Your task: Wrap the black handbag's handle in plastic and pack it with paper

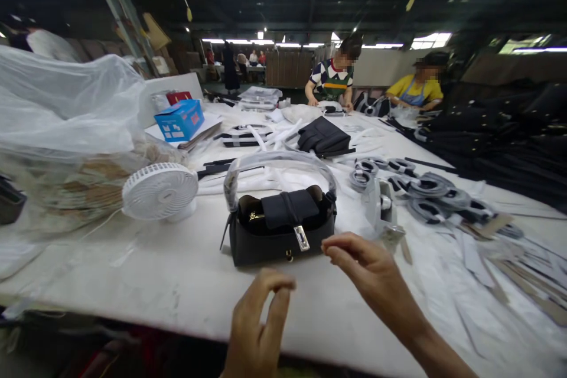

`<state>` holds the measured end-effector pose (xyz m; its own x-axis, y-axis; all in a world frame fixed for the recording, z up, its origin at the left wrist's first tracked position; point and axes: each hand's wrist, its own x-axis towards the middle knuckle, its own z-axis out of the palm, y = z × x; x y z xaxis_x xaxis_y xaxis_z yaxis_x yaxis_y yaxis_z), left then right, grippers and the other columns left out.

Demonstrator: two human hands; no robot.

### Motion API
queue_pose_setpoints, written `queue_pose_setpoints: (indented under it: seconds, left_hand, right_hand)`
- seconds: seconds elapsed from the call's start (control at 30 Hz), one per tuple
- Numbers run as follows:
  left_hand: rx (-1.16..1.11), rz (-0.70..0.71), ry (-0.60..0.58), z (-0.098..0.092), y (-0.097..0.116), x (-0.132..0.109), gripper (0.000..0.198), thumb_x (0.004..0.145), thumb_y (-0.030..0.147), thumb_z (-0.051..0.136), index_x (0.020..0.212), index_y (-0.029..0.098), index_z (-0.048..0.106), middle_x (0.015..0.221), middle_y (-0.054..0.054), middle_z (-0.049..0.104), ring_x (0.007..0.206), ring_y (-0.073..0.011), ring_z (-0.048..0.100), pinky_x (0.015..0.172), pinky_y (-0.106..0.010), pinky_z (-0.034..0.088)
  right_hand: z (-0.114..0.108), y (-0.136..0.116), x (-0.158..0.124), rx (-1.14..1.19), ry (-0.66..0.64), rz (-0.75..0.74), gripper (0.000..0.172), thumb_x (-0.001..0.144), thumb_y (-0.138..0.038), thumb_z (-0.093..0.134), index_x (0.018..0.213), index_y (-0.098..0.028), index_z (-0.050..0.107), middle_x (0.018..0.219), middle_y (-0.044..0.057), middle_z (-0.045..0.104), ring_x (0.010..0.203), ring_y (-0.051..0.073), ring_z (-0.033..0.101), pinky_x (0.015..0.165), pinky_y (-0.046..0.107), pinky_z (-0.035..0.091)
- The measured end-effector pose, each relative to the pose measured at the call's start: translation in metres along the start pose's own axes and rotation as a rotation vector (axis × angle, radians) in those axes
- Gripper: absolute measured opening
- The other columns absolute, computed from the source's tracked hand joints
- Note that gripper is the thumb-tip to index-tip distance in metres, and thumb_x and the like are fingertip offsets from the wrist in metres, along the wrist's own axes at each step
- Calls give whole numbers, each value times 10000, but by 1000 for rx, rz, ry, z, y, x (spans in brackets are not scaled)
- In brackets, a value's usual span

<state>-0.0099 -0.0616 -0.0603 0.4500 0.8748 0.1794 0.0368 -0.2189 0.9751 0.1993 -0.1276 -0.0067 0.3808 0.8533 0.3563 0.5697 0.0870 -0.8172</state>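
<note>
A black handbag (283, 230) stands on the white table (186, 283), its handle wrapped in clear film and arching up behind it. Its short flap with a silver metal clasp (302, 238) lies over the opening, and a small gold fitting (289, 256) shows on the front. My left hand (261, 319) is just in front of the bag, fingers bent, thumb and fingertips close together; whatever they may hold is too small to tell. By the bag's right front corner, my right hand (363, 266) has its thumb and fingertips pinched together, with nothing clear between them.
Left of the bag stands a white fan (160, 192), beside a large clear plastic bag (66, 106) and a blue box (181, 120). Another black bag (325, 134) lies behind. A tape dispenser (380, 204) and wrapped straps (427, 186) are at right. Two people work across the table.
</note>
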Motion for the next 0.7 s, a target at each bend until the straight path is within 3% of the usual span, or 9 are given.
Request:
queue_pose_setpoints:
  seconds: [0.07, 0.17, 0.27, 0.4, 0.57, 0.7]
  left_hand:
    - [-115, -194, -105, 9, -17, 22, 397, 914, 506, 555, 1078, 167, 679, 1029, -103, 701, 979, -252, 643, 852, -373, 520]
    - [-390, -393, -199, 22, -29, 46, 532, 912, 575, 510, 1195, 147, 651, 1141, -134, 690, 1101, -281, 615, 918, -392, 486]
    - [-666, -443, -238, 32, -23, 57, 511, 897, 549, 566, 1174, 133, 673, 1201, -148, 669, 1135, -273, 596, 961, -390, 458]
    - [-943, -524, -227, 40, -12, 67, 459, 792, 486, 735, 1052, 108, 723, 1158, -160, 682, 1065, -252, 611, 922, -357, 471]
    - [-1023, -562, -223, 43, -9, 73, 405, 689, 424, 843, 935, 116, 749, 1016, -107, 704, 938, -184, 613, 865, -295, 474]
    - [-1064, -610, -162, 46, -5, 73, 366, 641, 390, 881, 851, 121, 749, 921, -68, 699, 865, -149, 607, 832, -279, 478]
  right_hand:
    - [20, 18, 5, 55, -56, 81, 229, 875, -322, 655, 1085, -233, 679, 982, 35, 732, 862, 194, 705, 754, 297, 597]
    - [37, 32, 3, 11, -99, -17, 420, 852, -238, 677, 1264, -261, 594, 1175, 55, 681, 1013, 215, 674, 860, 351, 584]
    - [44, 33, 3, -110, -94, -210, 361, 880, -166, 635, 1226, -270, 621, 1142, 53, 681, 1036, 205, 652, 899, 359, 554]
    - [47, 30, 7, -210, -52, -338, 295, 906, -115, 597, 1168, -245, 634, 1038, 48, 702, 965, 178, 660, 843, 310, 552]
    - [39, 23, 12, -353, -76, -551, 298, 902, -72, 594, 1169, -201, 624, 982, 61, 709, 876, 167, 658, 781, 288, 547]
    - [27, 8, 19, -442, -145, -605, 210, 915, -81, 570, 1078, -180, 657, 925, 71, 687, 816, 170, 640, 716, 292, 526]
